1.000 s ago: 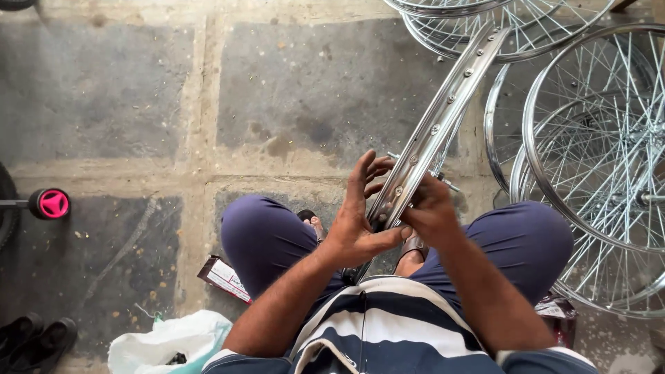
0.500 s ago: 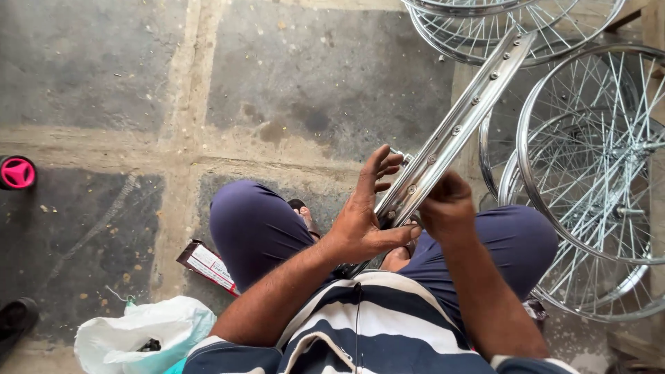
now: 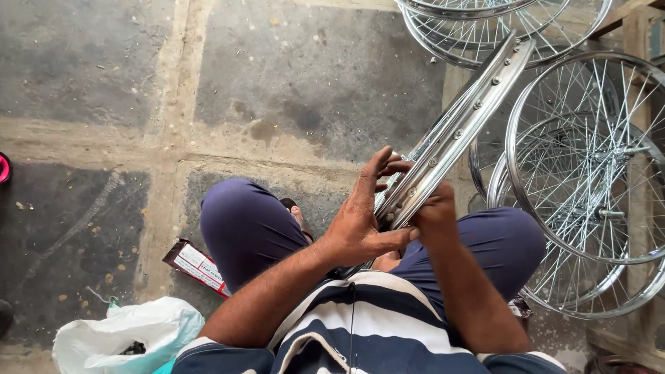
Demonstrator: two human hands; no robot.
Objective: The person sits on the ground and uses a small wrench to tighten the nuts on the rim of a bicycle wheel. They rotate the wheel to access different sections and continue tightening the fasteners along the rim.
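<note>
Left hand point(image 3: 364, 221) wrapped round the near end of a bare chrome bicycle rim point(image 3: 454, 135), fingers point(image 3: 384, 166) curled over its top edge, thumb pressed along the underside. Right hand point(image 3: 435, 208) closed on the same end from the other side, knuckles up, fingertips hidden, so what they pinch cannot be told. Rim resting over the lap between the knees point(image 3: 242, 228), slanting up and away from the hands toward the upper right, far end near the stack of spoked wheels point(image 3: 589, 180) leaning just right of the right hand. Likely trouble: a long rim gripped only at one end, so a slack grip could probably let the far end swing into the spoked wheels, scratching chrome or toppling the leaning stack. Fingers lying along the rim's channel, near the spoke holes, at risk of a nick or pinch on a sudden twist. Further out, left of the left hand, a small printed carton point(image 3: 197, 266) on the stone floor point(image 3: 90, 76) by the knee, a white plastic bag point(image 3: 121, 336) beyond; small parts dropped there would probably scatter into the floor joints.
</note>
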